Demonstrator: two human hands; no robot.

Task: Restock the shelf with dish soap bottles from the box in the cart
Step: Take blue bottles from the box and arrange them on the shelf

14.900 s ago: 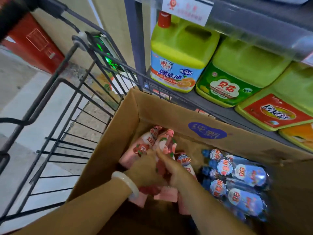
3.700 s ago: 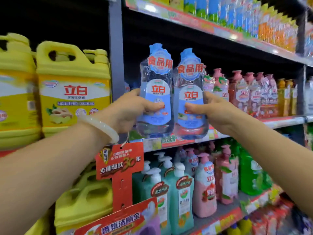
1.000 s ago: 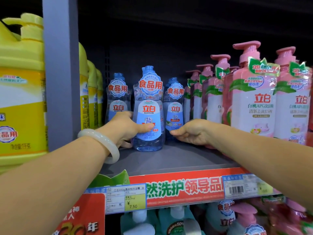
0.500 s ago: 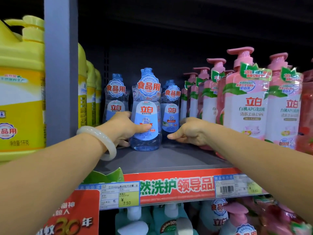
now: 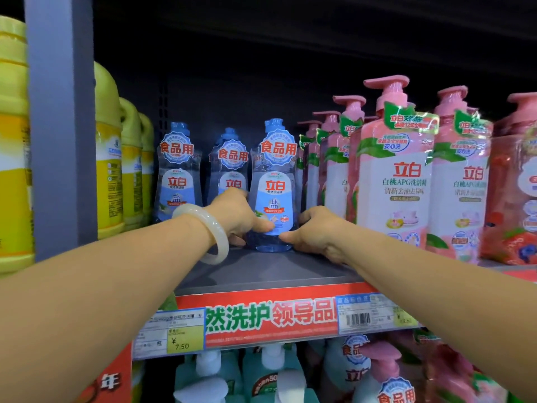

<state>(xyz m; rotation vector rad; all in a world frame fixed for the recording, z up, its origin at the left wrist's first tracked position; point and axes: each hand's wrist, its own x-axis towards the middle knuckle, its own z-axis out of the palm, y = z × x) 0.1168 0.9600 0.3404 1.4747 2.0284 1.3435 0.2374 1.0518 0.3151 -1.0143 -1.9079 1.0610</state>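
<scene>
A shop's cleaning-goods aisle: a metal shelf [image 5: 261, 271] at mid-frame carries rows of identical dish soap bottles [image 5: 177, 173], its red edge strip [image 5: 270, 318] holds a price tag [image 5: 183, 340] reading ¥7.50 and a barcode label [image 5: 360, 315].

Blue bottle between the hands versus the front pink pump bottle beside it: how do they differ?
The blue bottle is clear, shorter and slimmer, with a small blue cap; the pink pump bottle is opaque, taller, topped by a pump. The left hand and right hand grip the blue bottle at its base; nothing touches the pink pump bottle. Both stand upright on the shelf.
</scene>
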